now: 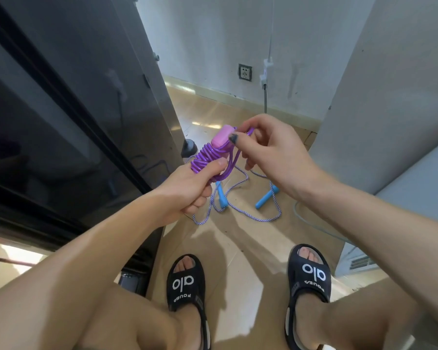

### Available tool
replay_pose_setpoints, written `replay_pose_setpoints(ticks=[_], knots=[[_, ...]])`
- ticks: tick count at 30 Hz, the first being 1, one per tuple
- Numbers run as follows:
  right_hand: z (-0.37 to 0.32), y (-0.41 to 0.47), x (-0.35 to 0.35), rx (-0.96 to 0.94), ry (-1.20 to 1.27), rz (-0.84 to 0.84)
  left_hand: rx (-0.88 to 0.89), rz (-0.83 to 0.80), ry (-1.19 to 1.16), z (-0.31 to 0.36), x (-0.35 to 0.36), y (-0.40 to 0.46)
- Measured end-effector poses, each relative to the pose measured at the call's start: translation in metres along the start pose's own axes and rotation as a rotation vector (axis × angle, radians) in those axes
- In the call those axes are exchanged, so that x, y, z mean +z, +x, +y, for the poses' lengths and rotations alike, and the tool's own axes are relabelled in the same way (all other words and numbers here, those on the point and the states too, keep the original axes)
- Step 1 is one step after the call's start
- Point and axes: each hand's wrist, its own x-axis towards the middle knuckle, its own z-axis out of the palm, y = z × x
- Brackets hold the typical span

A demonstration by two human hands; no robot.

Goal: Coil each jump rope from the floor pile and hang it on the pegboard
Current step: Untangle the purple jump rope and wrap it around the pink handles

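A purple jump rope [204,157] with pink handles is wound into a tight coil in front of me. My left hand [187,190] grips the lower end of the coil, thumb pressed on the wraps. My right hand [271,150] pinches a loose loop of the purple cord beside the pink handle end [222,138]. On the floor below lies a second jump rope [240,210], a purple-and-white braided cord with two blue handles [266,197], spread loosely. No pegboard is in view.
A dark glossy cabinet [68,127] fills the left side. A grey wall panel [390,92] stands on the right, with a low grey unit [412,188] beneath it. A wall socket [245,72] sits on the far wall. My two feet in black sandals [186,281] stand on the tan floor.
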Motion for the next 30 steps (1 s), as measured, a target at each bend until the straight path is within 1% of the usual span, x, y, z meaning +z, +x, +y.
replay_pose_setpoints(ticks=[2, 7, 9, 11, 14, 18, 24, 28, 30], knots=[[0.002, 0.002, 0.0, 0.006, 0.013, 0.043, 0.003, -0.028, -0.012, 0.0, 0.005, -0.002], [0.002, 0.002, 0.003, 0.127, 0.304, 0.107, -0.002, -0.053, -0.065, 0.001, 0.011, -0.003], [0.003, 0.001, 0.007, 0.156, 0.334, 0.118, -0.008, -0.071, -0.086, 0.003, 0.011, -0.004], [0.004, 0.0, 0.01, 0.144, 0.281, 0.124, -0.005, -0.078, -0.108, 0.004, 0.01, -0.005], [0.005, -0.002, 0.013, 0.094, 0.128, 0.129, -0.013, -0.081, -0.132, 0.006, 0.008, -0.006], [0.004, -0.008, 0.018, 0.12, 0.116, 0.098, -0.039, -0.053, -0.193, 0.007, 0.005, -0.009], [0.008, -0.013, 0.024, 0.068, 0.071, 0.047, -0.046, -0.058, -0.234, 0.009, 0.003, -0.012], [0.008, -0.012, 0.026, 0.05, 0.031, 0.107, -0.036, -0.07, -0.246, 0.009, 0.003, -0.014], [0.005, -0.011, 0.024, 0.034, 0.037, 0.088, -0.042, -0.089, -0.259, 0.009, 0.001, -0.015]])
